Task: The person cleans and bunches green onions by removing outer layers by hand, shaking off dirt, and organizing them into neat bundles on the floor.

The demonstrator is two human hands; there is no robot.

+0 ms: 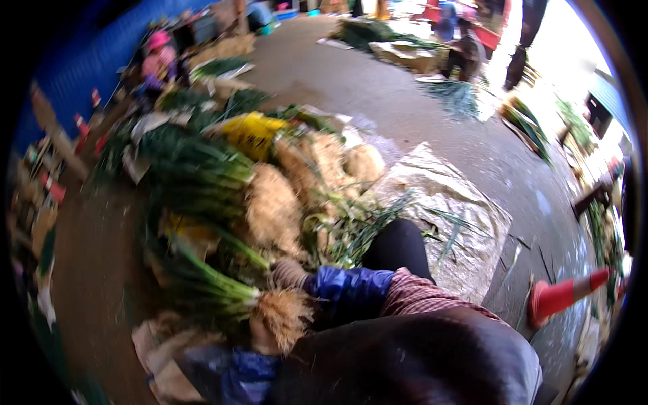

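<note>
A bunch of green onions [223, 287] lies tilted before me, its pale shaggy roots [287, 314] pointing right toward my lap. My left hand [263, 336] is closed around its near side, just below the roots; the fingers are partly hidden. At the far side of the roots, my right hand [289, 273] is curled and somewhat blurred. A green onion stalk [246, 251] runs into it, and the fingers look closed on that. Both forearms wear blue sleeve covers [344, 287]. Beyond my hands, a large heap of green onions [189, 158] shows thick root ends [273, 206].
A yellow bag [253, 135] lies on the heap. Loose leaves lie by my knee [401, 246] and on a pale woven sheet [466, 229]. A fallen orange cone [563, 297] is at right. A person in a pink hat [158, 44] sits far left; others work far right.
</note>
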